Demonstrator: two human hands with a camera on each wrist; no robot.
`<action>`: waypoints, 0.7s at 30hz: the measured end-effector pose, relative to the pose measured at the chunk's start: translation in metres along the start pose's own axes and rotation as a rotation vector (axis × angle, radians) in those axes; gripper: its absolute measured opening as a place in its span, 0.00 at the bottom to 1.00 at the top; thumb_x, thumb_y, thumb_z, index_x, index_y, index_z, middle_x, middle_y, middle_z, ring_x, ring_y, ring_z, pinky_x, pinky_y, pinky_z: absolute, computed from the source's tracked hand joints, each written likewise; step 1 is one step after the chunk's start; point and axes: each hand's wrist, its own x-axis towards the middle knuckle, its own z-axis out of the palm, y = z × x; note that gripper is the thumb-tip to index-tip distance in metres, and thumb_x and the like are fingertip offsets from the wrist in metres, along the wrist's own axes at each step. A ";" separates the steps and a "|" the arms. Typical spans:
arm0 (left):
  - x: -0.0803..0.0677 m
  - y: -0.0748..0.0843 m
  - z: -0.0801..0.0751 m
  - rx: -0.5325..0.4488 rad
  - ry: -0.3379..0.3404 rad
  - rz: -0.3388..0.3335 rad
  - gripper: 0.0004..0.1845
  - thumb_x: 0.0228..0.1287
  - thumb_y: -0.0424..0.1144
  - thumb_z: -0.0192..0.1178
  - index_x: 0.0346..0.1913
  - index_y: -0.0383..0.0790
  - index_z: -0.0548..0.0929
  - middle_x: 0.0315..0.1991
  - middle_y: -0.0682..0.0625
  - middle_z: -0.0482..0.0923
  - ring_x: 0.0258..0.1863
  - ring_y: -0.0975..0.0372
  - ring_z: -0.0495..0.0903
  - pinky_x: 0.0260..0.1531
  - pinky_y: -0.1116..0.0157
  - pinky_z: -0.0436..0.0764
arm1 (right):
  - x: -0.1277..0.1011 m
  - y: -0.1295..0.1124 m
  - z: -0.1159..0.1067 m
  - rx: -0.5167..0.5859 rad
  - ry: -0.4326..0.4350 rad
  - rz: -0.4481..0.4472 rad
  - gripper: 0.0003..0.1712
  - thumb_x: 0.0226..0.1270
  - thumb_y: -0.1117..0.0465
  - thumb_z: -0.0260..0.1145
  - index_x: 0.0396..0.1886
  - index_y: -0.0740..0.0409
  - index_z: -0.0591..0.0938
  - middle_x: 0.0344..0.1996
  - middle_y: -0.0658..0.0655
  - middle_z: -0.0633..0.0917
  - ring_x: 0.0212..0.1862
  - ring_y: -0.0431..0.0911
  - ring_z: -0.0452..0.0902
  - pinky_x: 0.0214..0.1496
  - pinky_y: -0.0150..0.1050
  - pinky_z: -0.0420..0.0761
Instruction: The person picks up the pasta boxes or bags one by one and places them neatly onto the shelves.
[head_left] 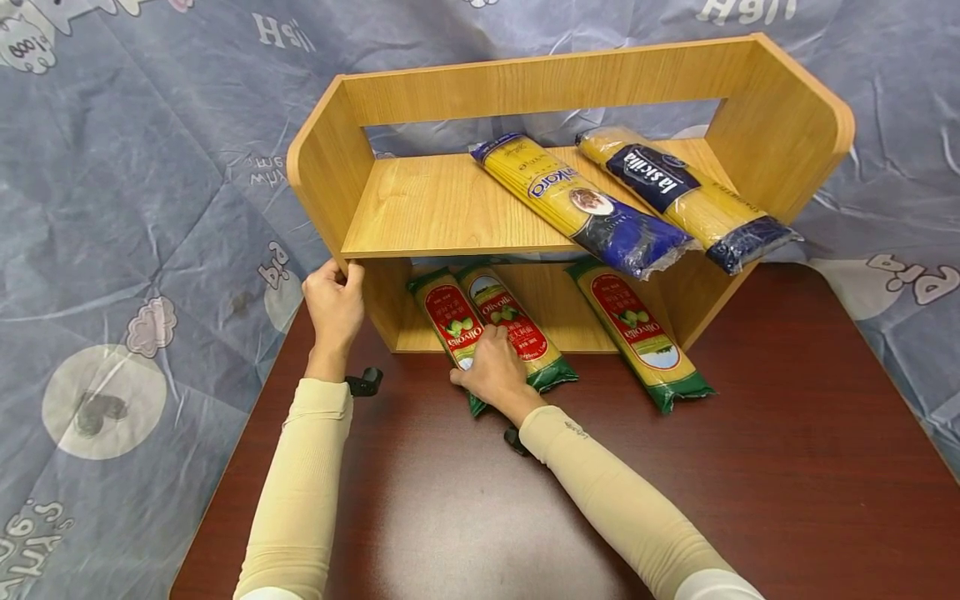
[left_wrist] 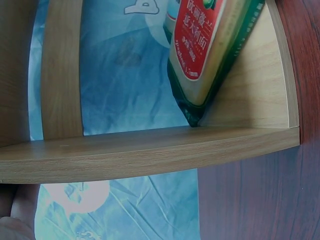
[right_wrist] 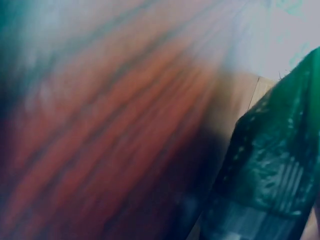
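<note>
My left hand (head_left: 333, 308) grips the lower front edge of the left side panel of a wooden shelf (head_left: 420, 204); in the left wrist view only part of its fingers (left_wrist: 20, 212) shows beside the panel. My right hand (head_left: 491, 371) holds the leftmost spaghetti pack (head_left: 450, 312) on the lower level, thumb on its left side. That pack is yellow with a red label and green ends. Touching it on the right is a second such pack (head_left: 517, 321), partly behind my fingers. In the right wrist view a green pack end (right_wrist: 265, 170) appears close up.
A third green-ended pack (head_left: 637, 333) leans out at the lower right. On the upper level lie a blue-and-yellow spaghetti pack (head_left: 570, 200) and a dark-blue-labelled one (head_left: 682, 196), both overhanging the front edge. The shelf stands on a dark red-brown table (head_left: 450, 500) before a grey-blue cloth (head_left: 150, 208).
</note>
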 end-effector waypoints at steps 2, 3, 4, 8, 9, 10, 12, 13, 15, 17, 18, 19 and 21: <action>0.000 0.000 0.000 0.001 -0.002 -0.003 0.10 0.63 0.29 0.58 0.24 0.33 0.83 0.16 0.50 0.72 0.16 0.68 0.66 0.15 0.72 0.61 | -0.001 0.000 0.001 0.005 0.001 -0.005 0.49 0.41 0.41 0.80 0.53 0.69 0.70 0.46 0.64 0.72 0.44 0.58 0.81 0.40 0.53 0.84; 0.000 0.000 0.000 0.003 -0.002 -0.004 0.10 0.63 0.29 0.58 0.24 0.33 0.82 0.16 0.50 0.72 0.16 0.68 0.66 0.15 0.72 0.61 | -0.002 0.000 0.002 0.011 0.005 -0.009 0.50 0.41 0.40 0.81 0.54 0.69 0.70 0.47 0.64 0.72 0.45 0.58 0.80 0.42 0.52 0.84; 0.000 0.000 0.000 0.004 -0.002 -0.003 0.10 0.63 0.29 0.58 0.23 0.34 0.82 0.16 0.51 0.72 0.16 0.68 0.66 0.16 0.72 0.61 | -0.003 0.001 0.003 0.018 0.010 -0.015 0.51 0.41 0.40 0.81 0.54 0.69 0.70 0.48 0.64 0.71 0.47 0.58 0.79 0.45 0.52 0.83; 0.000 0.000 0.000 0.007 0.000 0.000 0.11 0.63 0.29 0.58 0.22 0.34 0.81 0.15 0.51 0.70 0.15 0.69 0.64 0.15 0.72 0.60 | -0.005 0.003 0.004 0.050 0.030 -0.041 0.57 0.40 0.38 0.81 0.59 0.72 0.69 0.52 0.67 0.71 0.55 0.60 0.74 0.58 0.53 0.78; 0.000 0.000 0.000 0.008 0.001 0.001 0.11 0.63 0.29 0.58 0.22 0.34 0.81 0.14 0.51 0.70 0.15 0.69 0.64 0.15 0.72 0.60 | -0.006 0.003 0.004 0.059 0.032 -0.047 0.59 0.40 0.37 0.81 0.61 0.73 0.68 0.53 0.67 0.71 0.57 0.61 0.72 0.60 0.53 0.76; 0.000 -0.001 0.000 0.008 0.002 0.002 0.12 0.63 0.29 0.58 0.22 0.35 0.81 0.14 0.51 0.70 0.14 0.69 0.64 0.15 0.71 0.59 | -0.006 0.003 0.004 0.065 0.033 -0.051 0.61 0.40 0.36 0.81 0.63 0.74 0.67 0.55 0.68 0.70 0.58 0.61 0.71 0.62 0.54 0.74; 0.000 -0.001 0.000 0.008 0.003 0.001 0.12 0.63 0.29 0.58 0.21 0.35 0.81 0.14 0.51 0.70 0.14 0.70 0.63 0.15 0.71 0.59 | -0.008 0.003 0.003 0.081 0.030 -0.049 0.66 0.39 0.34 0.82 0.67 0.74 0.64 0.58 0.69 0.70 0.62 0.62 0.68 0.65 0.55 0.71; -0.001 -0.002 0.000 0.010 0.005 0.002 0.12 0.63 0.29 0.58 0.21 0.35 0.81 0.14 0.51 0.70 0.14 0.70 0.63 0.15 0.71 0.59 | -0.008 0.003 0.003 0.094 0.029 -0.046 0.68 0.39 0.34 0.82 0.68 0.74 0.63 0.59 0.70 0.70 0.63 0.62 0.66 0.66 0.55 0.70; -0.001 -0.003 0.001 0.013 0.008 0.002 0.12 0.63 0.29 0.58 0.21 0.36 0.80 0.14 0.52 0.69 0.14 0.71 0.63 0.15 0.71 0.59 | -0.010 0.002 0.002 0.109 0.026 -0.038 0.71 0.38 0.33 0.82 0.71 0.74 0.61 0.62 0.70 0.69 0.65 0.62 0.64 0.68 0.55 0.68; -0.001 -0.003 0.001 0.013 0.012 0.004 0.12 0.63 0.29 0.58 0.21 0.36 0.81 0.14 0.52 0.69 0.14 0.72 0.63 0.15 0.72 0.59 | -0.011 0.002 0.002 0.127 0.028 -0.036 0.74 0.37 0.32 0.82 0.73 0.73 0.59 0.65 0.70 0.67 0.68 0.61 0.62 0.70 0.56 0.66; 0.000 -0.003 0.001 0.011 0.014 0.007 0.12 0.63 0.29 0.58 0.21 0.36 0.81 0.14 0.52 0.69 0.14 0.72 0.63 0.15 0.72 0.59 | -0.012 0.002 0.002 0.133 0.029 -0.036 0.75 0.37 0.32 0.82 0.74 0.72 0.58 0.66 0.70 0.67 0.69 0.61 0.61 0.70 0.56 0.65; 0.000 -0.003 0.002 0.011 0.017 0.010 0.12 0.63 0.29 0.59 0.21 0.36 0.81 0.14 0.52 0.70 0.14 0.72 0.63 0.15 0.73 0.59 | -0.012 0.002 0.001 0.138 0.031 -0.038 0.76 0.36 0.31 0.82 0.75 0.71 0.57 0.67 0.69 0.66 0.70 0.61 0.60 0.71 0.56 0.64; 0.000 -0.003 0.002 0.007 0.019 0.015 0.12 0.63 0.28 0.59 0.21 0.35 0.81 0.14 0.51 0.70 0.14 0.72 0.63 0.14 0.73 0.59 | -0.013 0.003 0.001 0.149 0.034 -0.044 0.77 0.35 0.30 0.82 0.76 0.70 0.56 0.69 0.69 0.65 0.72 0.61 0.58 0.72 0.56 0.63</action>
